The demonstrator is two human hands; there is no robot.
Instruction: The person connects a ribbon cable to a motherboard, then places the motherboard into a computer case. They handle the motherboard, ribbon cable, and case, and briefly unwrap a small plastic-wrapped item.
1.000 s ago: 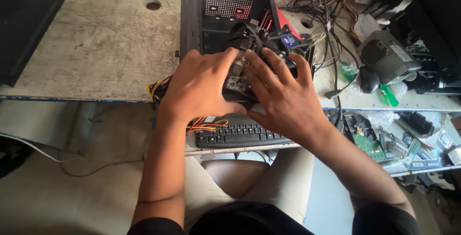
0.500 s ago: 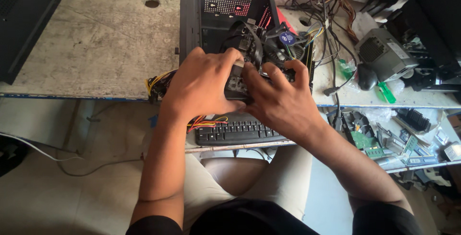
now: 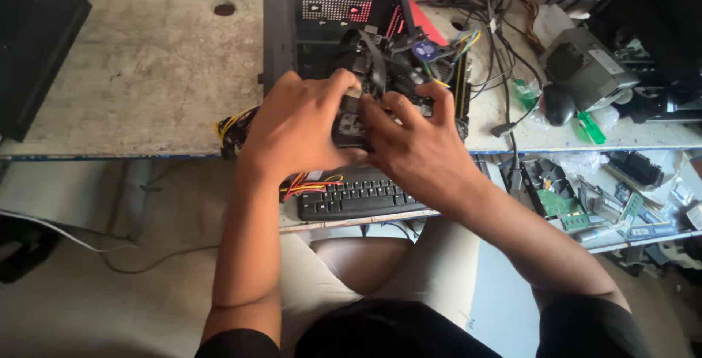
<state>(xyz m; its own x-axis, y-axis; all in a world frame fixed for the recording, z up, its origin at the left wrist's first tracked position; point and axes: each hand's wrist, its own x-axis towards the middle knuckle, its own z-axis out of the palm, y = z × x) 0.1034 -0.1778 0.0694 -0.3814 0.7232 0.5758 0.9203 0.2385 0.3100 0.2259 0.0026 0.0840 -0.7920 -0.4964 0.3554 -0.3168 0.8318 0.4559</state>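
Left hand (image 3: 303, 124) clasped dark boxy component (image 3: 349, 125) at open computer case (image 3: 292, 21) mouth on desk (image 3: 146, 65). Right hand (image 3: 417, 146) gripped same component from right. Black keyboard (image 3: 358, 197) just below hands.

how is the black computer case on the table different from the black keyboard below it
The computer case is a tall open box lying on the table, its cables and parts exposed; the keyboard is flat and low, on a shelf under the table edge. Both hands, left hand and right hand, work inside the case; neither touches the keyboard. Both are black.
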